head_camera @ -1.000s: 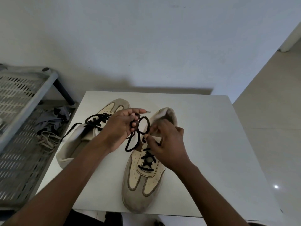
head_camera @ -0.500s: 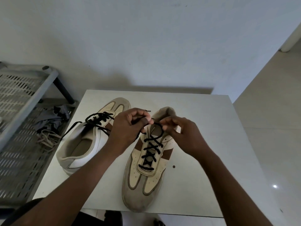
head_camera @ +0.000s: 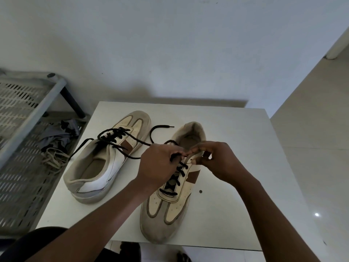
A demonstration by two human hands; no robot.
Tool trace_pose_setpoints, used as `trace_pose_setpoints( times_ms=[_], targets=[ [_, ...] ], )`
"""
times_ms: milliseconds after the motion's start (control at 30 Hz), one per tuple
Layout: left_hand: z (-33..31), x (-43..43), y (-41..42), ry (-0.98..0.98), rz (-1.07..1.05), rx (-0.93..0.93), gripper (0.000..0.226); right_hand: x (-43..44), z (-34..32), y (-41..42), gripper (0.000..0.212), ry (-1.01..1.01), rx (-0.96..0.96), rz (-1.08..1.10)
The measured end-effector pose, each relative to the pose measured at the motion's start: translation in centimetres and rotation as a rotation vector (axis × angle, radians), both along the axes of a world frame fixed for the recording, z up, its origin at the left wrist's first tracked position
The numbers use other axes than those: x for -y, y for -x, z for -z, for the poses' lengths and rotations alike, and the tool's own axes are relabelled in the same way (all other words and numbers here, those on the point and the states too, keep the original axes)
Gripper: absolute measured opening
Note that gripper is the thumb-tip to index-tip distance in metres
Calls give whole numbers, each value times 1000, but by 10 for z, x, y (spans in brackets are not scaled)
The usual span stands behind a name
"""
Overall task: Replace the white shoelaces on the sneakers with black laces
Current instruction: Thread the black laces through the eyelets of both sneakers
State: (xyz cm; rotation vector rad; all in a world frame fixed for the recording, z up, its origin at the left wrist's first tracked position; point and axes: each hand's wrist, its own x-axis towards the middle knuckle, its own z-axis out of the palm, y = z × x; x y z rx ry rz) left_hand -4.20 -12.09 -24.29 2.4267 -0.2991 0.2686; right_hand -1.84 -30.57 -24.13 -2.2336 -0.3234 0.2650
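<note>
Two beige sneakers lie on a small white table [head_camera: 236, 214]. The right sneaker [head_camera: 168, 210] points its toe toward me and carries a black lace [head_camera: 180, 172] crossed through its eyelets. My left hand [head_camera: 157, 165] grips that lace near the top eyelets, and a loose end [head_camera: 160, 127] arcs away behind it. My right hand [head_camera: 215, 159] pinches the sneaker's upper edge beside the top eyelet on the right. The left sneaker [head_camera: 102, 163] lies turned the other way, with its own black lace [head_camera: 113, 136] threaded and the ends trailing loose.
A grey slatted rack [head_camera: 24, 129] stands left of the table, holding a heap of pale old laces [head_camera: 53, 157] and a grey cloth [head_camera: 58, 135]. A white wall rises behind the table. Tiled floor [head_camera: 311, 148] lies to the right.
The lace loop held above the tongue has been drawn down tight. Both hands dropped closer to the top eyelets, and a lace end now trails out behind my left hand.
</note>
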Motion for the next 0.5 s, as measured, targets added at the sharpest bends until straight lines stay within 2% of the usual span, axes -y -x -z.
trace_pose_setpoints(
  times_ms=[133, 267, 333, 500],
  targets=[
    [5, 2, 2, -205, 23, 101, 13, 0, 0, 1, 24, -7, 4, 12],
    [9, 5, 3, -315, 93, 129, 14, -2, 1, 1, 24, -18, -3, 35],
    [10, 6, 1, -314, 111, 124, 13, -2, 1, 2, 23, -44, -8, 59],
    [11, 8, -3, -121, 21, -31, 15, -3, 1, 4, 27, -104, 24, 108]
  ],
)
